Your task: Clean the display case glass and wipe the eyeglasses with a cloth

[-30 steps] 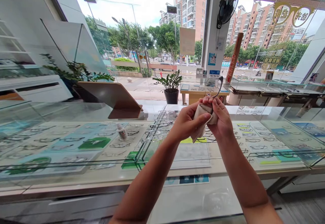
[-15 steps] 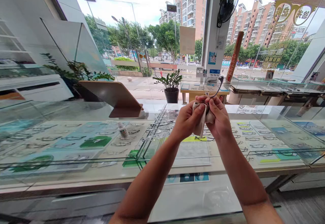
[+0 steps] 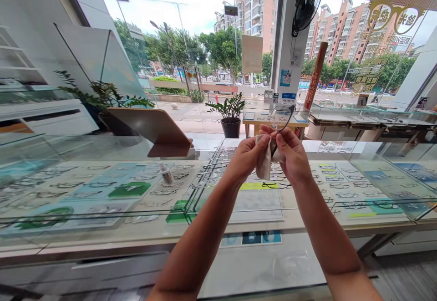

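Both hands meet above the glass counter. My left hand [image 3: 246, 157] is closed with the thumb pressed on a pale cloth [image 3: 263, 162], which hangs down from the fingers. My right hand [image 3: 292, 155] pinches a pair of eyeglasses [image 3: 289, 119] with a thin dark rim. One clear lens stands up above the fingers. The rest of the frame is mostly hidden by the hands and the cloth. Part of the cloth also shows beside the right palm.
Below lies a glass display counter [image 3: 211, 219] with many spectacle frames inside. On top stand a small white spray bottle [image 3: 166, 173] and a tilted brown-backed mirror or board [image 3: 153, 128] at left. A potted plant [image 3: 230, 125] stands beyond the counter.
The eyeglasses have turned so the lens faces me more, and sit slightly lower and left. My left hand and the cloth have shifted a little left.
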Available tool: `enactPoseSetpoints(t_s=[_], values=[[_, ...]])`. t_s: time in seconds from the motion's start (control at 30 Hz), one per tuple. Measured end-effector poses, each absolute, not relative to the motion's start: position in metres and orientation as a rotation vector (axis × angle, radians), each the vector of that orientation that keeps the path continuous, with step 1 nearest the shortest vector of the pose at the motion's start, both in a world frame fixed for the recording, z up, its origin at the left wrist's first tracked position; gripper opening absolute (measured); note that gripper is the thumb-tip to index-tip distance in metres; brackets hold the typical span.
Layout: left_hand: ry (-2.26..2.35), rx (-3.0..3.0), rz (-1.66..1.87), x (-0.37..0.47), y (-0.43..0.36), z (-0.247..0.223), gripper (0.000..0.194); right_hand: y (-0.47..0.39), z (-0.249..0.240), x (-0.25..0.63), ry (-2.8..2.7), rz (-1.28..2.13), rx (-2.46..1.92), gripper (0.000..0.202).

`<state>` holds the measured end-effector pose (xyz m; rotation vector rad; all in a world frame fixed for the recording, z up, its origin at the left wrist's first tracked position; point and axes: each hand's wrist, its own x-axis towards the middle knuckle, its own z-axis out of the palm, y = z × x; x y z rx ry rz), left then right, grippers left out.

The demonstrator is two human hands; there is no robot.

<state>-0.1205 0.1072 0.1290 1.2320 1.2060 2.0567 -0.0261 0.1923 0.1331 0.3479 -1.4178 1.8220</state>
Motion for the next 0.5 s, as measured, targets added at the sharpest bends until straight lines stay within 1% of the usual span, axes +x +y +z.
enactPoseSetpoints(t_s=[0.2,0.5], values=[[1.153,1.182,2.012,-0.1237,0.1077,0.1288,0.06,0.1908,0.1308,-0.0299,-1.44,1.764,0.339,0.023],[1.063,1.29,1.873,-0.129,0.103,0.1261,0.047,0.1948,0.1293,-0.0327,-1.376,1.896,0.314,0.027]])
